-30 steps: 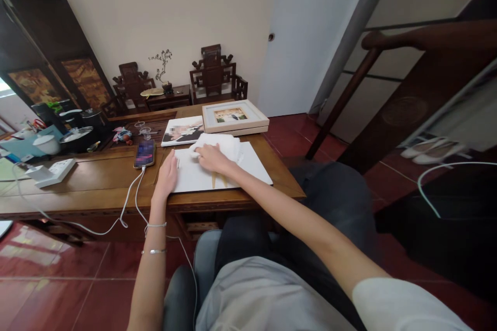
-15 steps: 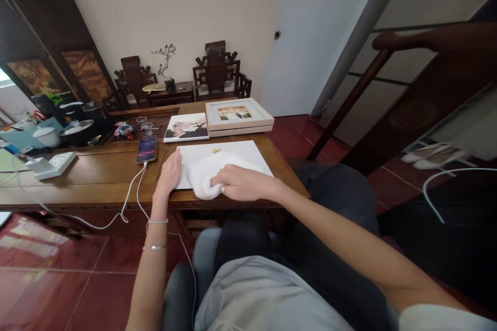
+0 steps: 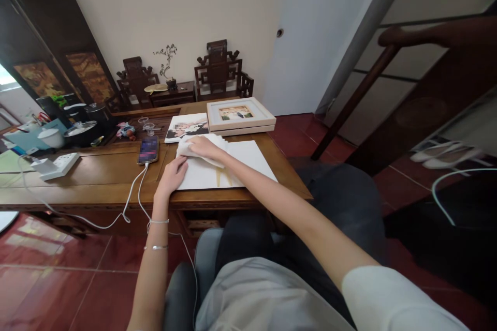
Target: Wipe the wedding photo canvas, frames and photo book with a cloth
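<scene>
A flat white panel (image 3: 248,158) lies on the wooden desk near its front edge, with yellowish streaks on its face. My left hand (image 3: 171,175) holds the panel's left edge, thumb over the top side; its other fingertips are partly hidden. In my right hand (image 3: 205,148) is a bunched white cloth (image 3: 217,140), pressed on the panel's far left part. My right forearm crosses above the panel.
Behind the panel lie a photo print (image 3: 186,126) and a stack of framed pictures (image 3: 236,113). To the left are a plugged-in phone (image 3: 148,150), a power strip (image 3: 62,165) and a white cable. A wooden chair (image 3: 361,93) stands on the right.
My right hand has moved the cloth away from me and left, from the panel's near side to its far left corner. The yellowish streaks now show. My left thumb has spread from the fingers.
</scene>
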`<state>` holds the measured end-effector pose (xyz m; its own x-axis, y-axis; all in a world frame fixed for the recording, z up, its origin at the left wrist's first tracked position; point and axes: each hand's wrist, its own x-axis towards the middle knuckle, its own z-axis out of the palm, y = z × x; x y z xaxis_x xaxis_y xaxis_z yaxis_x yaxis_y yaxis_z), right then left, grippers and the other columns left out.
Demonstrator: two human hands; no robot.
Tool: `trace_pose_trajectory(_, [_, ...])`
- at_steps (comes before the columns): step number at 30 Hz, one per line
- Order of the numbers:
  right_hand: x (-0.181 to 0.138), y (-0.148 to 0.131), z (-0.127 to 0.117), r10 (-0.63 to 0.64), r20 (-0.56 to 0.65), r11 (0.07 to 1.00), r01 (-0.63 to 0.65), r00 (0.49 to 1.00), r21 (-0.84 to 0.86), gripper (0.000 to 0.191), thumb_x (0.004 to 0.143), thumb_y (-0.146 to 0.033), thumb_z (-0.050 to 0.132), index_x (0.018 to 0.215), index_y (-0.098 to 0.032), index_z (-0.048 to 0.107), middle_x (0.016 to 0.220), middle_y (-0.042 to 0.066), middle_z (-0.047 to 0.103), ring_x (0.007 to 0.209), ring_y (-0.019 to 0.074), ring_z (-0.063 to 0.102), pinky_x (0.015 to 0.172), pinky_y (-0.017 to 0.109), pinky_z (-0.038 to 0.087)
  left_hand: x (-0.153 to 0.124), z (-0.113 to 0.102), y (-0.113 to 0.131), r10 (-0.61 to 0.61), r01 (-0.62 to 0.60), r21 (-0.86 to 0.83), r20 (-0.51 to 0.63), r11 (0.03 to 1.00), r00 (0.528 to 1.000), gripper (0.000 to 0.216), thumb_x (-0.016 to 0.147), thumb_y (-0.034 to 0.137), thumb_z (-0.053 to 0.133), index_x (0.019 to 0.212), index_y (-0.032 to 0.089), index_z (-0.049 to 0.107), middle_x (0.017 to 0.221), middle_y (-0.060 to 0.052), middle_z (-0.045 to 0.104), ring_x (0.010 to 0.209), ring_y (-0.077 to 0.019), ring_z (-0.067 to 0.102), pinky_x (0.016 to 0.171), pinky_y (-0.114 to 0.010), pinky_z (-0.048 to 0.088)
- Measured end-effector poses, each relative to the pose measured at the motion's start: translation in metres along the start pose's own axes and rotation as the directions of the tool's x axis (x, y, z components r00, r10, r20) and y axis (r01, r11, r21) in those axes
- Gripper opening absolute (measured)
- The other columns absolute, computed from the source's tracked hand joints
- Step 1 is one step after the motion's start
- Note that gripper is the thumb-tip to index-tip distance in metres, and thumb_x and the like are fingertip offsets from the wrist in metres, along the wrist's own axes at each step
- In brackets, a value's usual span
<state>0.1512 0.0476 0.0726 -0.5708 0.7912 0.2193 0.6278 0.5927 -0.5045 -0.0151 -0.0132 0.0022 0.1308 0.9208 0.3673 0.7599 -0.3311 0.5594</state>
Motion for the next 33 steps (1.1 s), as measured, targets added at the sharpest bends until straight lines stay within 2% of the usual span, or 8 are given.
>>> trace_pose_trajectory(4, [0.024, -0.008, 0.01, 0.015, 0.006, 1.0, -0.015, 1.0, -0.009, 0.034, 0.081, -0.014, 0.043, 0.099, -0.012, 0.072, 0.119, 0.014, 0.071, 0.104, 0.0248, 0.062, 0.085, 0.025, 0.042, 0.0, 0.0, -0.001, 0.001, -0.001, 0.007, 0.005, 1.0, 1.0, 0.041, 0.092, 0.033, 0.047, 0.122, 0.015, 0.068, 0.134, -0.011, 0.065, 0.129, -0.0269, 0.058, 0.114, -0.04, 0.041])
trace_pose_trajectory(8, [0.017, 0.016, -0.01, 0.108, -0.002, 0.993, -0.107, 0.994, -0.05, 0.032, 0.078, -0.012, 0.045, 0.093, -0.01, 0.072, 0.114, 0.016, 0.072, 0.1, 0.0285, 0.063, 0.083, 0.029, 0.044, -0.001, 0.001, -0.003, -0.006, 0.006, -0.016, 0.012, 1.0, 1.0, 0.042, 0.092, 0.033, 0.047, 0.124, 0.016, 0.067, 0.14, -0.01, 0.06, 0.136, -0.0251, 0.052, 0.119, -0.041, 0.034])
trace_pose_trajectory(12, [-0.023, 0.059, -0.046, 0.213, -0.049, 0.973, -0.216, 0.976, -0.077, 0.031, 0.075, -0.011, 0.042, 0.086, -0.01, 0.071, 0.099, 0.014, 0.075, 0.087, 0.0271, 0.065, 0.074, 0.03, 0.045, -0.001, 0.002, -0.004, -0.009, 0.01, -0.036, 0.016, 0.999, 1.0, 0.042, 0.092, 0.033, 0.048, 0.126, 0.015, 0.066, 0.142, -0.01, 0.059, 0.137, -0.0238, 0.05, 0.121, -0.04, 0.032])
trace_pose_trajectory(16, [-0.084, 0.092, -0.063, 0.253, -0.149, 0.958, -0.269, 0.956, -0.099, 0.031, 0.077, -0.016, 0.039, 0.085, -0.013, 0.069, 0.1, 0.015, 0.073, 0.094, 0.0297, 0.063, 0.081, 0.034, 0.045, 0.0, 0.002, -0.004, -0.011, 0.011, -0.035, 0.015, 0.999, 1.0, 0.043, 0.092, 0.032, 0.048, 0.125, 0.012, 0.066, 0.142, -0.014, 0.058, 0.137, -0.025, 0.05, 0.121, -0.042, 0.032])
trace_pose_trajectory(21, [-0.169, 0.087, -0.057, 0.011, -0.068, 0.996, -0.017, 0.998, -0.087, 0.018, 0.077, -0.016, 0.039, 0.068, -0.023, 0.052, 0.069, 0.004, 0.064, 0.074, 0.023, 0.061, 0.096, 0.039, 0.042, 0.0, 0.001, -0.003, -0.008, 0.008, -0.012, 0.014, 1.0, 1.0, 0.043, 0.092, 0.032, 0.047, 0.125, 0.012, 0.066, 0.141, -0.013, 0.059, 0.137, -0.0249, 0.05, 0.121, -0.041, 0.032])
trace_pose_trajectory(25, [-0.217, 0.064, -0.059, -0.136, 0.043, 0.99, 0.138, 0.99, -0.035, 0.019, 0.075, -0.012, 0.039, 0.062, -0.026, 0.037, 0.057, -0.002, 0.05, 0.058, 0.0196, 0.053, 0.107, 0.042, 0.036, 0.0, 0.002, -0.004, -0.008, 0.008, -0.003, 0.01, 1.0, 1.0, 0.043, 0.092, 0.034, 0.047, 0.125, 0.014, 0.066, 0.141, -0.012, 0.059, 0.137, -0.0249, 0.05, 0.121, -0.041, 0.032])
trace_pose_trajectory(29, [-0.216, 0.063, -0.063, -0.151, 0.064, 0.988, 0.153, 0.986, -0.021, 0.018, 0.075, -0.014, 0.04, 0.062, -0.026, 0.036, 0.059, -0.001, 0.05, 0.063, 0.0206, 0.054, 0.1, 0.041, 0.04, 0.0, 0.002, -0.005, -0.009, 0.009, -0.002, 0.013, 1.0, 1.0, 0.044, 0.092, 0.034, 0.047, 0.125, 0.013, 0.066, 0.141, -0.013, 0.06, 0.137, -0.0258, 0.051, 0.121, -0.041, 0.032])
trace_pose_trajectory(33, [-0.168, 0.085, -0.06, -0.099, -0.006, 0.992, 0.098, 0.995, -0.074, 0.013, 0.075, -0.02, 0.039, 0.063, -0.024, 0.043, 0.064, 0.002, 0.056, 0.072, 0.0226, 0.056, 0.08, 0.035, 0.043, 0.0, 0.003, -0.008, -0.006, 0.006, -0.014, 0.012, 1.0, 1.0, 0.044, 0.091, 0.035, 0.047, 0.125, 0.013, 0.066, 0.141, -0.013, 0.059, 0.137, -0.026, 0.051, 0.12, -0.043, 0.032])
